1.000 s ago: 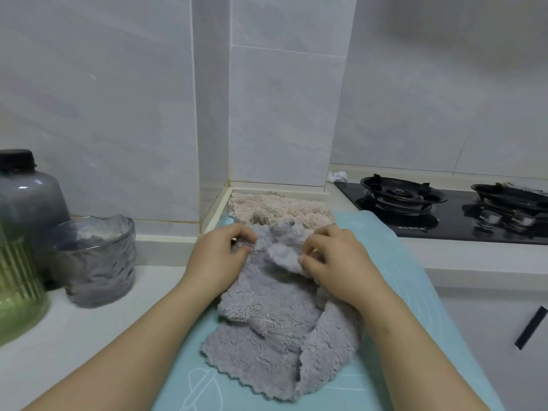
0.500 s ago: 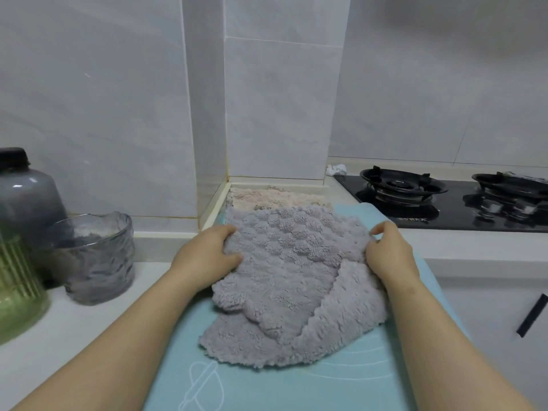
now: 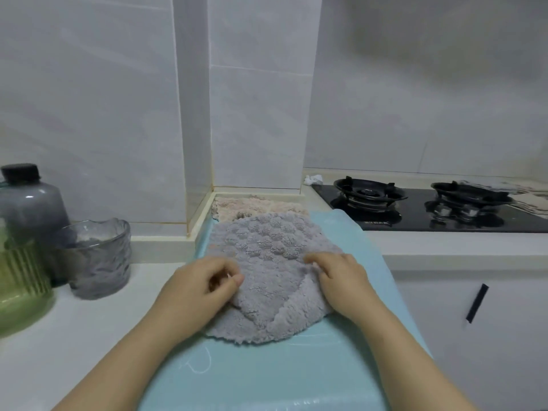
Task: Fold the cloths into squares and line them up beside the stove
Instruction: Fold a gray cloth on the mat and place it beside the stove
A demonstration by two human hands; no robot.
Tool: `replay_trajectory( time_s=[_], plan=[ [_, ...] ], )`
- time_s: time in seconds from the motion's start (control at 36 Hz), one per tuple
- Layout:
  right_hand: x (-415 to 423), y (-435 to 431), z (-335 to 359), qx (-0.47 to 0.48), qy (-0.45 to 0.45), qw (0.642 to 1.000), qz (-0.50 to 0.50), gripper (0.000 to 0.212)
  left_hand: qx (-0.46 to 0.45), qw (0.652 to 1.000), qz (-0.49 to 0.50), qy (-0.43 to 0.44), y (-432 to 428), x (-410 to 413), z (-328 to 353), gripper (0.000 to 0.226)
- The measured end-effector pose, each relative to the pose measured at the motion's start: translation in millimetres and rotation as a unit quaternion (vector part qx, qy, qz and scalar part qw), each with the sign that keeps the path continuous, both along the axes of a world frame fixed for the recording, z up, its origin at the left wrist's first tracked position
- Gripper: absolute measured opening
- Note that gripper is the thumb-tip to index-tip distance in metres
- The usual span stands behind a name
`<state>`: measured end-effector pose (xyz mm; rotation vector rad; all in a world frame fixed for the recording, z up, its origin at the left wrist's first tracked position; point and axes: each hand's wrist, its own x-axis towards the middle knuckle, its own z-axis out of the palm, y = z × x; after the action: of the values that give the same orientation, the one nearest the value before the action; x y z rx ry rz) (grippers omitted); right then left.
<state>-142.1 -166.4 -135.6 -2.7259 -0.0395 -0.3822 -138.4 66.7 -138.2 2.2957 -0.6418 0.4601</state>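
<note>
Both hands have slid back from the far corners of the grey fleece cloth (image 3: pixel 267 247) toward its middle; the left hand (image 3: pixel 204 287) pinches its left edge and the right hand (image 3: pixel 341 280) curls round a turned-over flap. It lies spread on the teal mat (image 3: pixel 237 381) on the tabletop (image 3: pixel 89 336), not yet squared (1 pinkish cloth (image 3: pixel 255 206) already sits behind it, beside the gas stove (image 3: pixel 415 203)), so folding and lining up remain.

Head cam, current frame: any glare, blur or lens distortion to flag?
Head view: soft, even light, no hard shadows; upper right wall dimmer. Head view: small glints on the glass cup and stove top, nothing blown out. Head view: wide-angle bending at frame edges; left hand, right hand and grey cloth slightly soft, no motion smear.
</note>
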Motion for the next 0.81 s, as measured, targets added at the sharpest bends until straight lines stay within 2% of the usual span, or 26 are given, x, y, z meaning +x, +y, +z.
replay_trajectory(
  time_s=[0.06,0.14,0.25,0.36,0.47,0.5,0.58,0.64,0.67,0.69,0.75,0.81],
  plan=[
    [-7.6,-3.1,-5.5,-0.05,0.02,0.998,0.013,0.052,0.064,0.997,-0.043,0.006,6.1,-9.8,-13.4,0.032],
    [-20.2,-7.5,-11.3,-0.078,0.011,0.997,0.004,0.053,0.08,0.994,-0.073,0.006,13.2,-17.1,-22.7,0.035],
    [-30.1,-5.1,-17.1,-0.113,-0.014,0.993,-0.011,0.049,0.144,0.985,-0.093,0.004,12.8,-24.0,-21.5,0.063],
    [-38.7,-5.1,-14.1,-0.118,-0.005,0.993,-0.026,0.037,0.142,0.987,-0.077,0.007,12.9,-28.0,-20.0,0.061],
    [-51.0,-9.4,-1.7,-0.069,-0.004,0.997,-0.028,0.033,0.161,0.985,-0.025,-0.049,10.9,-32.7,-16.2,0.024],
    [-54.8,-11.6,2.0,-0.065,-0.01,0.997,-0.031,0.031,0.165,0.984,-0.014,-0.061,11.6,-35.2,-14.6,0.021],
    [-66.6,-19.8,12.6,-0.065,-0.037,0.997,-0.029,0.025,0.178,0.979,0.009,-0.098,18.7,-46.5,-6.0,0.033],
    [-75.0,-24.4,19.9,-0.045,-0.056,0.997,-0.014,0.013,0.177,0.978,0.023,-0.106,23.1,-55.0,3.3,0.025],
    [-80.3,-25.9,24.1,-0.02,-0.059,0.998,0.002,0.011,0.178,0.98,0.021,-0.092,24.8,-59.1,8.5,0.02],
    [-85.6,-27.4,27.4,0.02,-0.049,0.998,0.023,0.017,0.182,0.981,0.017,-0.068,26.5,-62.9,14.1,0.019],
    [-98.2,-30.9,31.7,0.119,0.005,0.99,0.073,0.019,0.202,0.979,0.002,-0.012,29.7,-72.3,23.6,0.021],
    [-112.2,-33.8,33.6,0.159,0.061,0.979,0.109,0.014,0.232,0.972,-0.008,0.03,33.6,-82.9,30.0,0.022]
  ],
)
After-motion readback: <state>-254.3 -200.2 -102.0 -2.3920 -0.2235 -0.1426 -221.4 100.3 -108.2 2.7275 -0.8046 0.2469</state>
